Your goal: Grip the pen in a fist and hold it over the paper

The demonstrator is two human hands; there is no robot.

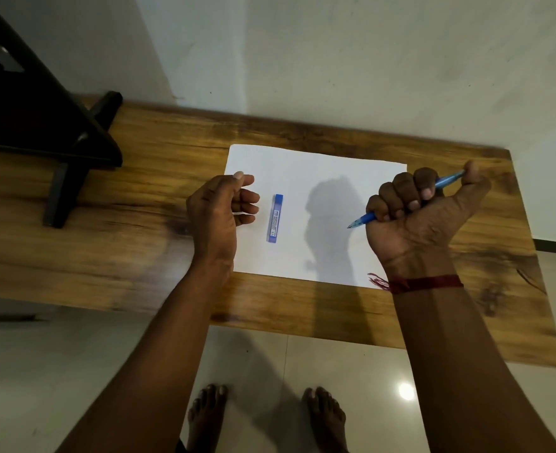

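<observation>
Fisted round a blue pen [404, 199], right hand [424, 220]; left hand [219, 207], grip loose, beside lead case [275, 218].

The blue pen [365, 219] is slim and sits inside a closed fist, above the right part of the white paper [303, 178]. It is tilted, with its thin tip pointing down and to the left. The small blue case [275, 218] is long and narrow. It lies flat on the paper, left of the pen.
</observation>
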